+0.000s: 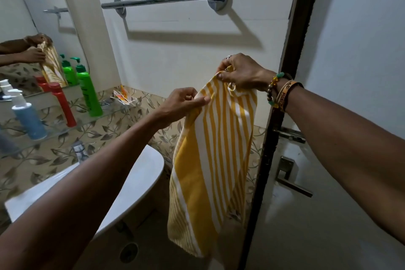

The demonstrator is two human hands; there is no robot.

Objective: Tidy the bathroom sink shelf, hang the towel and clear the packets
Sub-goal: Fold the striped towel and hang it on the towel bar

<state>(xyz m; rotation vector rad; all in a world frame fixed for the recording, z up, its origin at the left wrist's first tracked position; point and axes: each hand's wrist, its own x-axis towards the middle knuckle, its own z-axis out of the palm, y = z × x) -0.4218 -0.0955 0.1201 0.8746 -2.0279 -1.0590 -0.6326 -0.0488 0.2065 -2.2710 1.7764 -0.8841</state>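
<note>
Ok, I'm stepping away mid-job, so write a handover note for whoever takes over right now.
Hands: the left grip pinches the top edge of the yellow-and-white striped cloth towel; the right grip holds its top corner by the loop.
Things: the towel hangs between them, below the chrome wall rail, which has nothing on it.
Done: towel in hand.
Left: drape it over the rail, then clear the orange-white packets from the glass shelf, beyond the green pump bottle.
</note>
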